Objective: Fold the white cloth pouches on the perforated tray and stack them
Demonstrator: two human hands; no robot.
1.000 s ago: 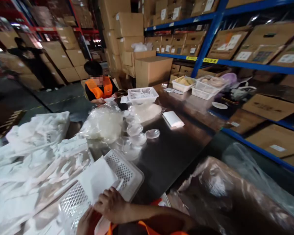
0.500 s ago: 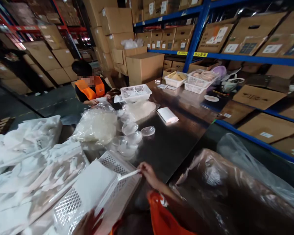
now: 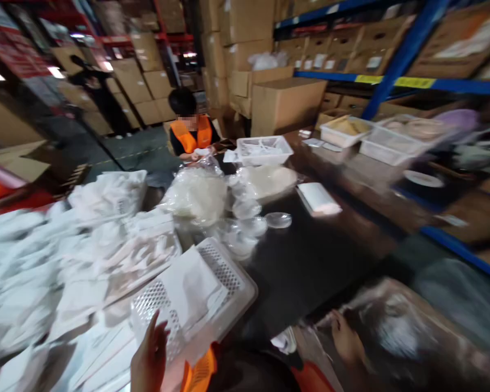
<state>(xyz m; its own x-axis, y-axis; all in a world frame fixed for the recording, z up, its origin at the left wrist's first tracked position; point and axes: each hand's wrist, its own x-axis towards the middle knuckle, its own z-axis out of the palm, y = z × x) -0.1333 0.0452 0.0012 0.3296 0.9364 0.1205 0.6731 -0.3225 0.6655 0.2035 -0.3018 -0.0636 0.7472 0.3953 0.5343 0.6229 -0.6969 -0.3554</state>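
The left hand (image 3: pixel 149 348) is held at the near-left corner of a white perforated plastic basket (image 3: pixel 249 296), its fingers parted and nothing grasped; whether the rim is touched cannot be told. Thin white sheets (image 3: pixel 191 288) are laid across the middle of the basket, which is set at the near edge of a dark table (image 3: pixel 310 261). The right hand (image 3: pixel 345 335) is extended beyond that edge, over a plastic-lined box (image 3: pixel 441 348); its fingers are partly curled but blurred, and whether anything is gripped cannot be determined. Heaped white fabric pieces (image 3: pixel 81 267) are spread to the left of the basket. Beyond the basket's far corner, clear oval plastic shells (image 3: pixel 278 220) are scattered near a clear bag of pale pads (image 3: pixel 198 193). A folded white stack (image 3: pixel 318 198) is placed farther right. At the table's far edge, a second white basket (image 3: pixel 265 159) is positioned beside a co-worker in an orange vest (image 3: pixel 181 137).
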